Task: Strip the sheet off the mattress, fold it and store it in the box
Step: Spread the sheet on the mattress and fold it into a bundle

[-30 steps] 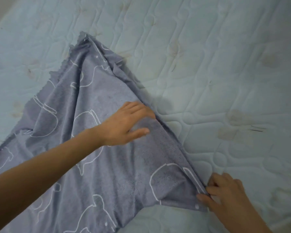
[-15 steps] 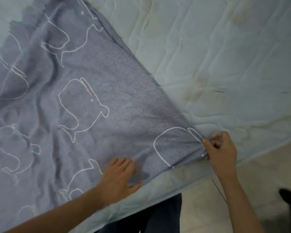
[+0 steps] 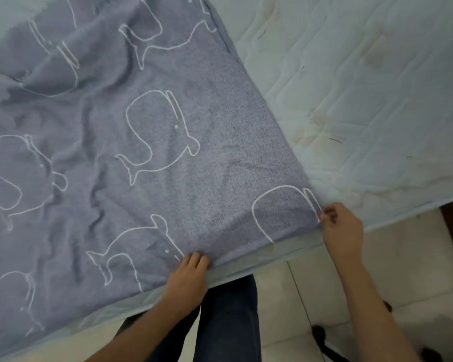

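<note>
The sheet (image 3: 147, 142), grey with white whale outlines, lies spread over the left part of the mattress (image 3: 364, 105), running out of view at the left and far sides. Its right edge slants from far centre down to a near-right corner, which the right hand (image 3: 343, 231) pinches at the mattress's near edge. The left hand (image 3: 187, 279) rests its fingers together on the sheet's near hem; whether they grip it cannot be told. Bare quilting lies open to the right, and tiled floor (image 3: 311, 280) in front.
</note>
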